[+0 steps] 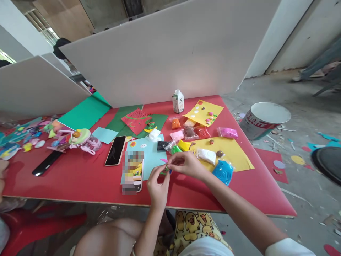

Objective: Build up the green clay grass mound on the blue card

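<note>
from the head view, i have both hands together over the near part of the red table (191, 195). my left hand (156, 180) comes up with its thumb and finger pinched nearly closed on a small green piece of what looks like soft clay (167, 168). my right hand (186, 163) meets it from the other side, fingers curled, its thumb and fingertip pinched at the same piece. that piece sits between my fingertips, near the edge of the light blue paper sheet (150, 154); a dark blue spot shows beside it, but i cannot tell what it is.

beyond my right hand lies a bright green clay packet (176, 149), and to its right a glossy blue clay packet (223, 172).

to do this pinching well, i think i should press lightly, steady the piece with my left fingertips, and let the right ones do the fine shaping, since soft clay would dent easily.
</note>
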### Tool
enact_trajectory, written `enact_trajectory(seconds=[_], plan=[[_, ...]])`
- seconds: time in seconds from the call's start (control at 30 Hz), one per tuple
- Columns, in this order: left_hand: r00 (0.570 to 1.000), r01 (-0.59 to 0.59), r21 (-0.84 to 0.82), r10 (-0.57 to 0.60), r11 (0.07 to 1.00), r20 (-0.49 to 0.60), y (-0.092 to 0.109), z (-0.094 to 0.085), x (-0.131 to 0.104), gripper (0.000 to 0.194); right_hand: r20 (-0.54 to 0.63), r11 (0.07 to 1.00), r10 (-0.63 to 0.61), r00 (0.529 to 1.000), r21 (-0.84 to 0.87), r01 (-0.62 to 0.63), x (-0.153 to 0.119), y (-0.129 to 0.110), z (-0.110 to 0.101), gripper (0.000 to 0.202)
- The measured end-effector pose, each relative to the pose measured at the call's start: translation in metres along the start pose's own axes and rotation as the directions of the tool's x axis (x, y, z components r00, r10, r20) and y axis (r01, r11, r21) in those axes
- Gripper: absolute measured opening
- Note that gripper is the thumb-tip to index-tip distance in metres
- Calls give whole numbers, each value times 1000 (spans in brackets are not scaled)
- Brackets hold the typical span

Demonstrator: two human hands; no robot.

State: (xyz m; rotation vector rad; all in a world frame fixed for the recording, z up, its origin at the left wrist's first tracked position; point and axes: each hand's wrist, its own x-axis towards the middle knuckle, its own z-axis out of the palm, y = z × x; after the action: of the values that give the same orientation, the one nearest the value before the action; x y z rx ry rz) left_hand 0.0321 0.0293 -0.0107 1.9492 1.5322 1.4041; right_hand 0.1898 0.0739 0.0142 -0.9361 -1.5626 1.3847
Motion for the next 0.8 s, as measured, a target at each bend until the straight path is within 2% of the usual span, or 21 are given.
enact_trajectory(seconds=[0.17, 0.37, 0.43, 0.6, 0.7, 0.8], plan=[[996, -86, 75, 87, 993, -9, -1, -12, 3, 13, 25, 995, -3, 1000, 96, 0, -3, 9, 8, 27], [993, -115, 112, 116, 987, 3, 5, -9, 5, 11, -1, 991, -3, 1000, 135, 3, -5, 15, 7, 33], [995, -100, 122, 101, 987, 2, 8, -6, 4, 9, -20, 992, -14, 1000, 127, 17, -4, 15, 5, 34], [999, 1, 103, -5, 995, 39, 14, -2, 3, 26, -56, 993, -49, 997, 101, 54, -2, 14, 5, 35], [998, -32, 46, 30, 998, 52, 14, -2, 9, 20, -83, 993, -88, 993, 71, 94, -4, 10, 5, 31], [995, -91, -9, 91, 996, 42, 12, 2, 22, 13, -197, 986, -164, 967, -50, 158, -4, 7, 3, 22]])
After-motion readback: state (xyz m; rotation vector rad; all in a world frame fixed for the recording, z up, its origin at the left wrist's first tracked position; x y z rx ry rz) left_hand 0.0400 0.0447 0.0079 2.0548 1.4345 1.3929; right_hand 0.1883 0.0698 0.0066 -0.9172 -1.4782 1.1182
